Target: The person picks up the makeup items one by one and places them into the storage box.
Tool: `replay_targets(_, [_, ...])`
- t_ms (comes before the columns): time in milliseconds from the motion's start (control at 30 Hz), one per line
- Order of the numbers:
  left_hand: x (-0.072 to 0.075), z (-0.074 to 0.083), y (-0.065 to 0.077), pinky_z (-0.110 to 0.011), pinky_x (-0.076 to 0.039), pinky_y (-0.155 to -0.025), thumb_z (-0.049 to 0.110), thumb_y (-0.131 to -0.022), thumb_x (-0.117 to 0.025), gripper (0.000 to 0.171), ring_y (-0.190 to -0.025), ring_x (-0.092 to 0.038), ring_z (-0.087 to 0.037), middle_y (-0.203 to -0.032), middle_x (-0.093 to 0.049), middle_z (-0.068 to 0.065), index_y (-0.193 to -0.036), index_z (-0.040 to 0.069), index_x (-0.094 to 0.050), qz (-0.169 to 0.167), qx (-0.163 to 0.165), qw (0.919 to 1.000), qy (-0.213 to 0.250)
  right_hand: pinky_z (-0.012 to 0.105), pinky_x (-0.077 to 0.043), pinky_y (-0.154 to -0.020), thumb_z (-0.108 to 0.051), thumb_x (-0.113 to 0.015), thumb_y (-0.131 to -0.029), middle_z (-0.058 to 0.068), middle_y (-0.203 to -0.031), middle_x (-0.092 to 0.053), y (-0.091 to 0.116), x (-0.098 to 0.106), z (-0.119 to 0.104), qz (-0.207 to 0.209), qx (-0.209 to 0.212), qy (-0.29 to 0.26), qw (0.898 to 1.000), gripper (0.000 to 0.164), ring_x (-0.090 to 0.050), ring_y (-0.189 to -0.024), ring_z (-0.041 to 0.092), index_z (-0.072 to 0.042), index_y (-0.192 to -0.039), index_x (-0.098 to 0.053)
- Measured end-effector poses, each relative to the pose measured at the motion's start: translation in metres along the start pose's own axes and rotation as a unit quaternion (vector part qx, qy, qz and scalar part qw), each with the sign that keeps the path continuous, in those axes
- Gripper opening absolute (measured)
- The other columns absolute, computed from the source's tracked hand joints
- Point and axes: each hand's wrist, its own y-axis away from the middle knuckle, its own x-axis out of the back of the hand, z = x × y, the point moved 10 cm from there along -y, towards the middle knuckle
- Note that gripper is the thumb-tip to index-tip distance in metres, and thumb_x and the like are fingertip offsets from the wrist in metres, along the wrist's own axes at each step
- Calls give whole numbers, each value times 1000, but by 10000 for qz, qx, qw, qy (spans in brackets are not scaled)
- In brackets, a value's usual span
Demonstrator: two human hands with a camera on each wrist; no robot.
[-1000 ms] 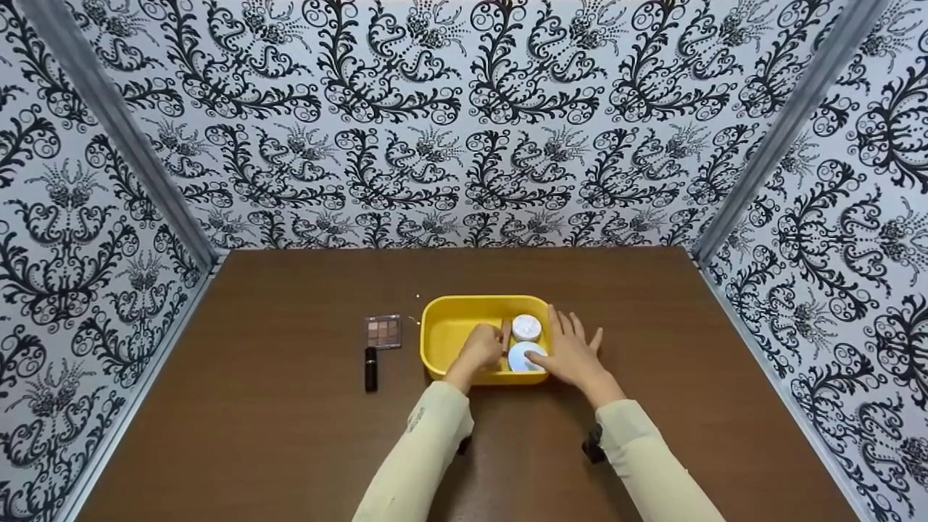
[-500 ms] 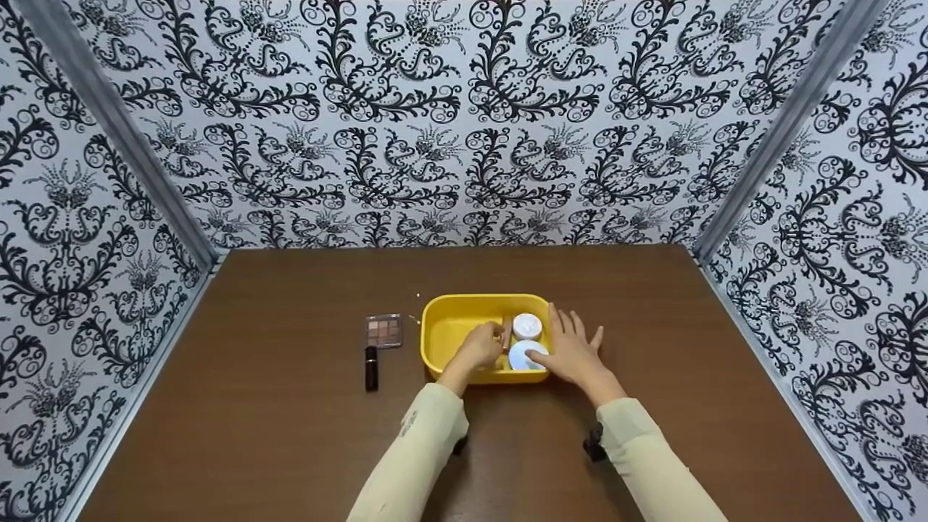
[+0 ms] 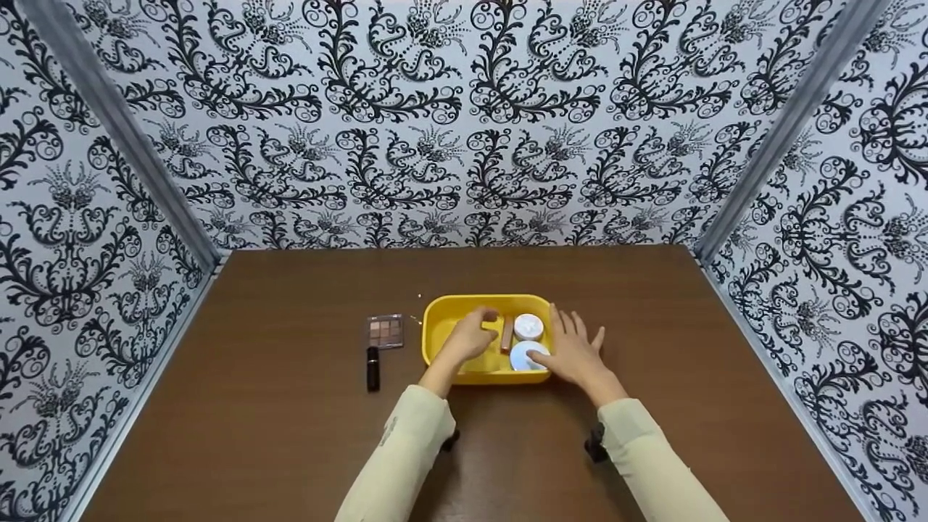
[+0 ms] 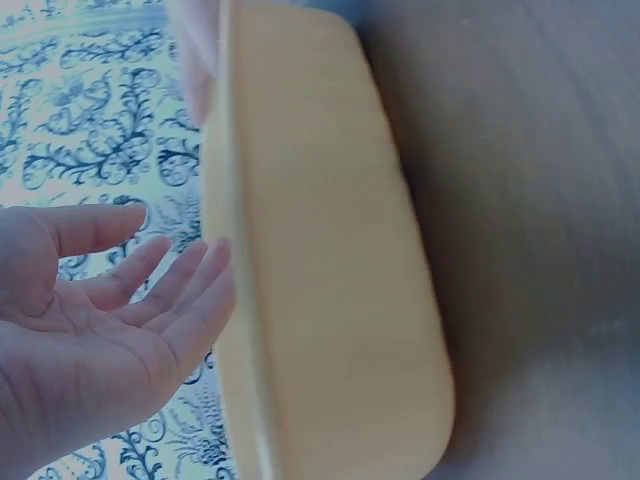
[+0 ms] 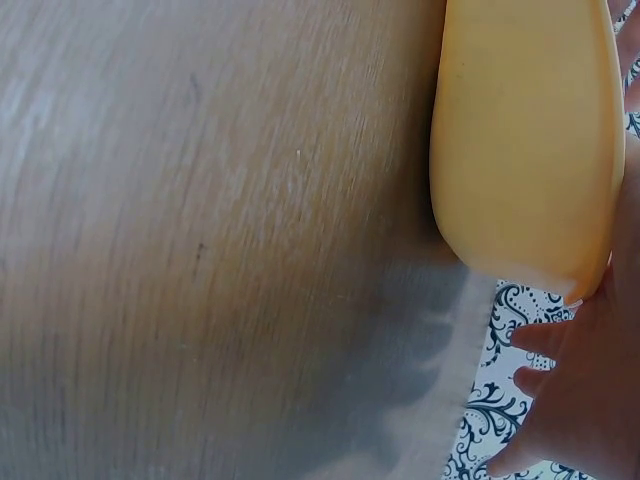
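Note:
A yellow box stands on the table, its outer wall large in both wrist views. Inside its right part lie a slim pinkish-brown tube, a small white round jar and a pale blue-white round case. My left hand hovers over the box, left of the tube; its fingers are loosely bent with nothing between them, and the left wrist view shows the bare palm. My right hand rests on the box's right rim, fingers straight and spread outside, thumb over the round case.
Left of the box lie an eyeshadow palette with a clear cover and a black lipstick-like tube. A thin gold chain-like piece lies beside the box's left wall. Patterned panels enclose the brown table at the back and sides.
My left hand has let go of the pinkish-brown tube, which stays in the box, and has moved left with its fingers parting. My right hand has stayed at the rim.

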Motion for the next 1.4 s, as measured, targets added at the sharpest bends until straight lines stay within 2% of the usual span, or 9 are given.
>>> replay_targets(267, [22, 10, 14, -44, -51, -102, 6, -96, -60, 38, -121, -62, -38, -136, -60, -21, -133, -3, -56, 105, -191, 9994, 266, 80, 3, -110, -58, -65, -88, 22, -164, -22, 2, 0, 0, -93, -25, -31, 9999, 105, -12, -152, 46, -9, -161, -7])
replay_targets(467, [40, 13, 22, -46, -50, -104, 6, -97, -59, 37, -122, -59, -42, -135, -59, -25, -132, -6, -56, 191, -524, 9974, 447, 80, 3, -110, -58, -65, -88, 23, -163, -22, 2, 1, 0, -108, -19, -25, 9999, 105, -12, -152, 46, -8, -161, -8])
replay_targets(633, [58, 8, 32, -46, -49, -105, 6, -97, -59, 36, -121, -60, -40, -134, -60, -25, -131, -6, -56, 365, -558, 9968, 451, 79, 4, -110, -57, -65, -88, 22, -164, -21, 2, 1, -2, -103, 6, -71, 9999, 105, -11, -152, 46, -9, -161, -7])
replay_targets(967, [94, -21, 54, -50, -48, -105, 3, -97, -59, 34, -120, -60, -42, -133, -61, -26, -129, -4, -59, 800, -315, 9945, 606, 80, 3, -110, -58, -65, -88, 21, -164, -22, 3, -2, 1, -95, 3, -11, 10000, 105, -13, -152, 47, -7, -160, -9])
replay_targets(1133, [110, -33, 64, -51, -47, -106, 3, -97, -58, 31, -123, -59, -42, -129, -63, -26, -127, -6, -59, 1004, -369, 9917, 713, 80, 4, -110, -55, -67, -88, 24, -162, -25, 4, 2, 0, -59, 9, -101, 9999, 104, -12, -151, 47, -7, -160, -9])
replay_targets(1400, [134, -61, 81, -50, -52, -98, 2, -96, -59, 31, -119, -61, -43, -125, -64, -28, -125, -9, -59, 1306, -277, 9892, 599, 80, 3, -110, -55, -66, -88, 23, -163, -24, 1, 1, -2, -70, 25, -79, 9999, 104, -12, -152, 47, -7, -161, -8])
